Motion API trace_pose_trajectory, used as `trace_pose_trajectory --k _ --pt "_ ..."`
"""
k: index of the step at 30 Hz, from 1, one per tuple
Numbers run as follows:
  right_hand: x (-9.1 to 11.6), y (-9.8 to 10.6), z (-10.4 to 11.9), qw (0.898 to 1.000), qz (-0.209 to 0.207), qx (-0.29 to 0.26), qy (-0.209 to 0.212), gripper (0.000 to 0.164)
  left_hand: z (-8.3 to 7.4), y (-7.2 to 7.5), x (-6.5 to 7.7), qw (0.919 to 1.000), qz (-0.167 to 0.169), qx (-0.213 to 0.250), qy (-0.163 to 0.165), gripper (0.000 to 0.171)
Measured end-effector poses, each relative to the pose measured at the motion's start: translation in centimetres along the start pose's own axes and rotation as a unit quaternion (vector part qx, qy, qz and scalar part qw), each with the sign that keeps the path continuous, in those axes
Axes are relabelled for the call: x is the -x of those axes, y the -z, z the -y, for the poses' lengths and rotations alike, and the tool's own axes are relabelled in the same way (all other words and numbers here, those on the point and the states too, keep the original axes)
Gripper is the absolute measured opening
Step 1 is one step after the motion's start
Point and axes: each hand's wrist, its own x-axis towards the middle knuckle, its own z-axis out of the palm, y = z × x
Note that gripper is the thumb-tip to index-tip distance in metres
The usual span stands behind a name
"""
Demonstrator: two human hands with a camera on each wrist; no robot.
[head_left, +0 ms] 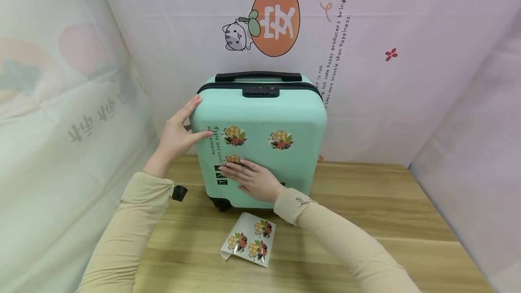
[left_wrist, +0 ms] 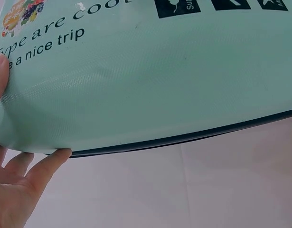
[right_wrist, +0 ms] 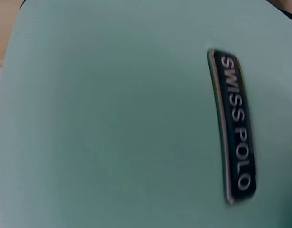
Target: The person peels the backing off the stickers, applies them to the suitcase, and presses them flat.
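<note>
Mint suitcase [head_left: 259, 144] upright, left hand [head_left: 177, 133] gripping its side, right hand [head_left: 257, 181] flat over 1 sticker [head_left: 234, 158]

A pale cloth wall [head_left: 407, 107] stands on the far side, and on it is printed a big orange fruit [head_left: 277, 21] with a white character. At the left of this fruit there is a striped cartoon cat [head_left: 238, 36]; at its right, slanting lines of English text [head_left: 338, 58] and a small red flower [head_left: 391, 54]. The left wall [head_left: 36, 171] carries fainter fruit prints [head_left: 87, 51], while the right wall [head_left: 480, 125] looks plain. Below is a wood-grain surface [head_left: 374, 211]. The light is soft, with faint shadows.
</note>
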Motion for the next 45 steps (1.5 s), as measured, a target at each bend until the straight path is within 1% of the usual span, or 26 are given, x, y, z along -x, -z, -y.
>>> trace_pose_trajectory --k 4,6,8,10,13,17,21,23,26,29,31,34,37,40,45 --pt "-0.2 -0.1 0.1 1.000 0.026 0.012 0.011 0.072 0.0 -0.1 -0.1 1.0000 0.000 0.002 -0.001 0.082" --pt "-0.3 0.0 -0.1 0.999 0.032 0.019 0.013 0.068 0.0 -0.1 -0.1 1.0000 0.000 0.005 -0.002 0.082" --pt "-0.5 0.2 -0.5 0.999 0.034 0.031 0.009 0.066 -0.1 -0.1 -0.2 1.0000 0.000 0.007 -0.004 0.082" --pt "-0.6 0.5 -1.0 0.999 0.033 0.040 0.000 0.069 -0.2 -0.1 -0.2 0.9999 -0.002 0.008 -0.007 0.082" --pt "-0.6 0.6 -1.6 0.999 0.019 0.043 -0.023 0.078 -0.3 0.0 -0.3 0.9999 -0.005 0.012 -0.007 0.082" --pt "-0.6 0.7 -2.1 0.998 -0.014 0.028 -0.055 0.088 -0.3 0.2 -0.3 0.9999 -0.007 0.016 -0.002 0.083" --pt "-0.6 0.6 -2.1 0.997 -0.034 0.008 -0.067 0.093 -0.3 0.3 -0.3 0.9999 -0.005 0.016 -0.002 0.085" --pt "-0.5 0.4 -1.9 0.997 -0.039 0.006 -0.062 0.095 -0.3 0.2 -0.3 0.9999 -0.005 0.016 -0.003 0.085" --pt "-0.4 0.0 -1.4 0.999 -0.041 0.004 -0.036 0.092 -0.3 0.2 -0.3 0.9998 -0.007 0.017 -0.005 0.084" --pt "-0.1 -0.5 -0.8 0.999 -0.032 0.004 0.000 0.083 -0.4 0.2 -0.3 0.9998 -0.009 0.015 -0.004 0.083" --pt "0.1 -0.8 -0.5 1.000 -0.017 0.006 0.011 0.076 -0.3 0.2 -0.4 0.9998 -0.010 0.015 -0.003 0.083" --pt "0.5 -1.0 -0.5 1.000 0.005 0.018 0.010 0.071 -0.3 0.1 -0.5 0.9999 -0.008 0.011 -0.004 0.083" --pt "0.6 -1.0 -1.1 0.999 0.012 0.033 0.006 0.073 -0.1 0.1 -0.5 0.9999 -0.006 0.012 -0.003 0.083" --pt "0.6 -0.7 -1.8 0.999 -0.002 0.036 0.002 0.079 0.0 0.0 -0.3 0.9999 -0.005 0.012 -0.002 0.083" --pt "0.9 -0.1 -2.7 0.998 -0.039 0.030 -0.029 0.095 0.4 -0.1 -0.1 1.0000 -0.003 0.008 0.000 0.085"
